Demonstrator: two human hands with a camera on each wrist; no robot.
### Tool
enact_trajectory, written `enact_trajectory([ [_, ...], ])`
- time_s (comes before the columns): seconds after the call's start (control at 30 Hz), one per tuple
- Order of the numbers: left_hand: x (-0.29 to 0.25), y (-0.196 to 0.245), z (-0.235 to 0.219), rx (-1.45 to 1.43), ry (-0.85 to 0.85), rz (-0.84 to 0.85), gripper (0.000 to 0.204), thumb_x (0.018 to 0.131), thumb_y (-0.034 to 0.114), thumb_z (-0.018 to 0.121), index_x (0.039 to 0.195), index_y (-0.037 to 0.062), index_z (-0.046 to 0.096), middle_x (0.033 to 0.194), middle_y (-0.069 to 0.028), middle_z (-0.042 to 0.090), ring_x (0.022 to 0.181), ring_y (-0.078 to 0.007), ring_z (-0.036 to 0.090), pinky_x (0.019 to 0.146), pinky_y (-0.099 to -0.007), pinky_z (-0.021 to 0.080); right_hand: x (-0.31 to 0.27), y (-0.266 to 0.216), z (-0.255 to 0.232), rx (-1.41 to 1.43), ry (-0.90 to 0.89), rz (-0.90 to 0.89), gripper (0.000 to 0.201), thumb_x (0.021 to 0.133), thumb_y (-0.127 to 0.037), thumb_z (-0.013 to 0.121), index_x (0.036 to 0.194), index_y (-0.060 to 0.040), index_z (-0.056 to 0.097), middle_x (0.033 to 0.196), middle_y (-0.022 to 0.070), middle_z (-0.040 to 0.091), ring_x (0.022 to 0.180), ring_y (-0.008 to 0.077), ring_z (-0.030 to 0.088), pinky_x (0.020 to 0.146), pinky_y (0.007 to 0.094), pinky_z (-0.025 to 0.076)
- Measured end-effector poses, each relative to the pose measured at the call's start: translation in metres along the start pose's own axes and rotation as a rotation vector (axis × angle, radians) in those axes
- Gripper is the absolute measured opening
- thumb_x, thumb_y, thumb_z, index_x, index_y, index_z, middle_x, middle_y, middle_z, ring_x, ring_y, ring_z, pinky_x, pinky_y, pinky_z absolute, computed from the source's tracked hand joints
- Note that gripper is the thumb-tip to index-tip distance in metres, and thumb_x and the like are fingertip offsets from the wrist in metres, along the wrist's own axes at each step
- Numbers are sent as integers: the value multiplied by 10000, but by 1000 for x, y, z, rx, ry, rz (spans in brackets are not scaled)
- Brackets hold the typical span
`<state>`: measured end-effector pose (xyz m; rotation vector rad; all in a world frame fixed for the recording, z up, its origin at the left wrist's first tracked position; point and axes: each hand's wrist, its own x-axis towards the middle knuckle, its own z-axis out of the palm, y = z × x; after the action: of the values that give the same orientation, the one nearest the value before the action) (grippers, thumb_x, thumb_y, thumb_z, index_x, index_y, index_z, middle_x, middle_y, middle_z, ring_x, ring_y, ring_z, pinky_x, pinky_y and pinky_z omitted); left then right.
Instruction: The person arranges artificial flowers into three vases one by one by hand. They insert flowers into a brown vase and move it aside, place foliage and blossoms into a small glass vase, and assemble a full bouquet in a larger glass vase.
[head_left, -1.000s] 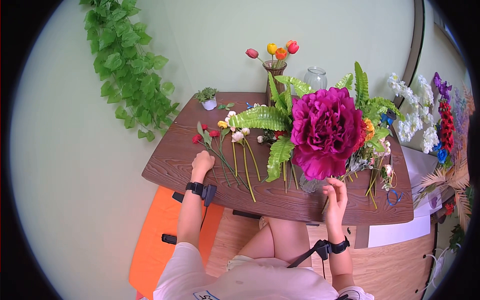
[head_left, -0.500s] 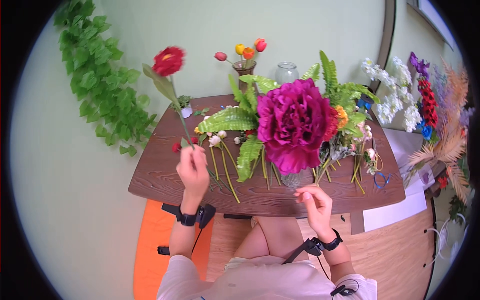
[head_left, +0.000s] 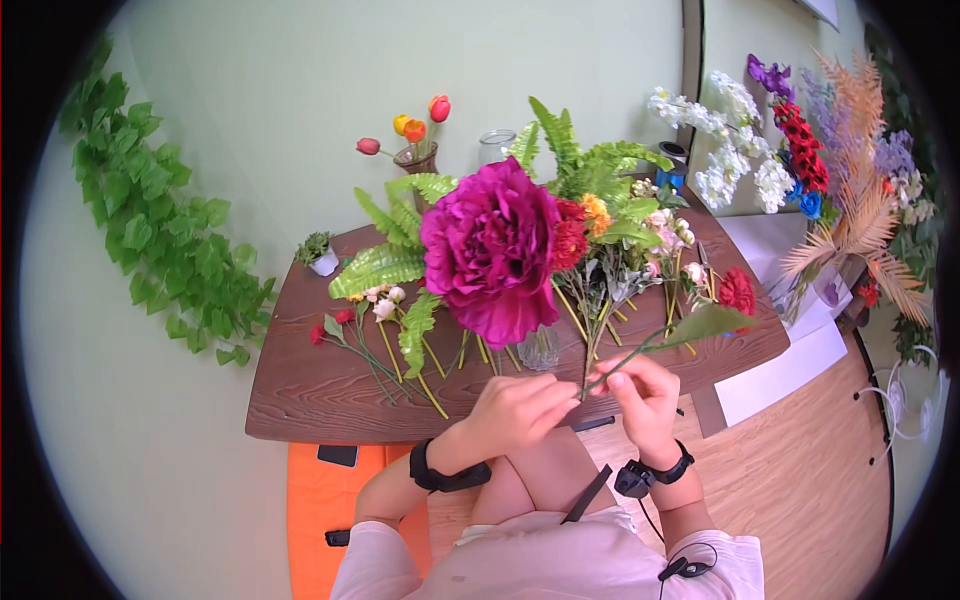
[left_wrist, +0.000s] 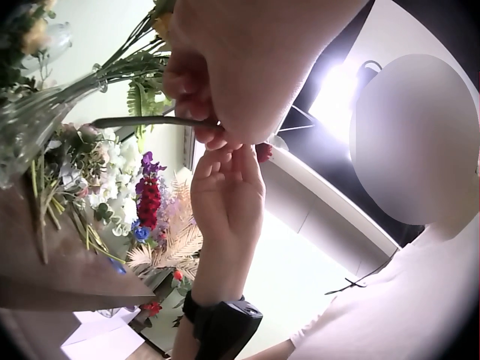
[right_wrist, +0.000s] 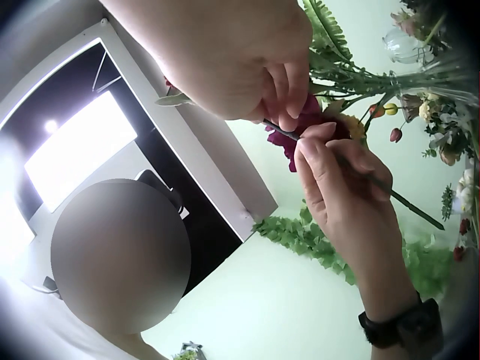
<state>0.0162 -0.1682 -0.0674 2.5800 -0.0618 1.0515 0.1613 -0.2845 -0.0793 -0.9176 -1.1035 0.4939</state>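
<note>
green and slender, the stem (right_wrist: pixel 412 209) of a single ruffled red flower (head_left: pixel 737 288) is pinched between thumb and fingers of the left hand (head_left: pixel 518 412) and, nearer the blossom, by the curled fingers of the right hand (head_left: pixel 647 395). the flower is held aslant, head to the right, over a dark brown wooden table (head_left: pixel 300 405). beyond, a large magenta bloom (head_left: pixel 490 250) is seen above a clear glass vase (head_left: pixel 540 350), beside green fern fronds (head_left: pixel 375 270).

Stem (right_wrist: pixel 415 210) smooth, plastic-looking; table (head_left: pixel 300 395) grained wood; vase (head_left: pixel 541 350) glass; peony petals (head_left: pixel 490 250) cloth-like.
</note>
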Motion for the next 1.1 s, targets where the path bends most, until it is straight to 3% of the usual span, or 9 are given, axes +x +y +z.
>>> enact_trajectory([
  [0.2, 1, -57, -3, 43, -173, -534, 101, 821, 125, 573, 878, 43, 592, 722, -78, 573, 635, -185, 575, 578, -307, 440, 31, -3, -17, 59, 305, -109, 95, 893, -75, 510, 916, 14, 534, 882, 116, 615, 702, 130, 598, 618, 239, 485],
  [0.27, -4, -87, 6, 40, -6, -588, 291, 792, 247, 612, 1037, 95, 575, 970, -128, 600, 901, -281, 588, 778, -371, 466, 47, 0, -20, 44, 437, -245, 105, 905, -97, 501, 932, 4, 507, 874, 115, 612, 688, 127, 595, 607, 236, 484],
  [0.33, -46, -164, 34, -191, -31, -546, 362, 838, 223, 567, 1152, 69, 475, 1094, -132, 538, 1010, -244, 529, 831, -339, 441, 60, 2, -19, 31, 453, -286, 105, 909, -103, 495, 926, 0, 495, 877, 117, 612, 688, 127, 597, 606, 232, 485],
  [0.4, -42, -172, 33, -421, -53, -502, 438, 884, 198, 522, 1267, 43, 375, 1218, -137, 475, 1120, -208, 470, 884, -307, 415, 71, 5, -16, -5, 446, -360, 98, 915, -105, 483, 920, -8, 472, 871, 119, 609, 685, 127, 600, 603, 222, 486],
  [0.6, 15, -153, 17, 179, -202, -289, 478, 940, 168, 397, 1360, 51, 201, 1319, -168, 371, 1231, -267, 377, 957, -347, 386, 87, 11, -7, -82, 350, -342, 76, 900, -61, 497, 919, 1, 457, 846, 105, 597, 677, 127, 599, 598, 222, 487],
  [0.67, -10, -192, 36, -1060, -141, -754, 482, 959, 140, 332, 1383, 54, 120, 1327, -201, 349, 1261, -306, 336, 1006, -386, 344, 92, 11, -6, -97, 339, -344, 75, 890, -52, 512, 910, 1, 462, 805, 85, 586, 659, 121, 596, 578, 218, 480],
  [0.7, -22, -208, 39, -1061, -141, -755, 482, 959, 140, 332, 1383, 54, 120, 1327, -201, 349, 1261, -306, 336, 1006, -386, 344, 93, 11, -6, -98, 339, -343, 75, 890, -52, 512, 910, 1, 462, 805, 85, 586, 659, 121, 596, 578, 218, 480],
  [0.77, -43, -237, 44, -640, -276, -375, 492, 958, 165, 343, 1386, 41, 132, 1373, -204, 281, 1268, -303, 324, 1042, -392, 306, 96, 10, -8, -183, 337, -337, 71, 885, -49, 520, 903, 3, 476, 774, 69, 581, 627, 113, 590, 554, 216, 472],
  [1.1, -73, -284, 79, -679, -107, -532, 578, 794, 231, 624, 1294, 64, 386, 1316, -129, 403, 1252, -286, 330, 1053, -392, 235, 109, 18, 1, -252, 314, -287, 90, 862, -53, 563, 865, 16, 505, 690, 52, 581, 579, 101, 597, 503, 199, 452],
])
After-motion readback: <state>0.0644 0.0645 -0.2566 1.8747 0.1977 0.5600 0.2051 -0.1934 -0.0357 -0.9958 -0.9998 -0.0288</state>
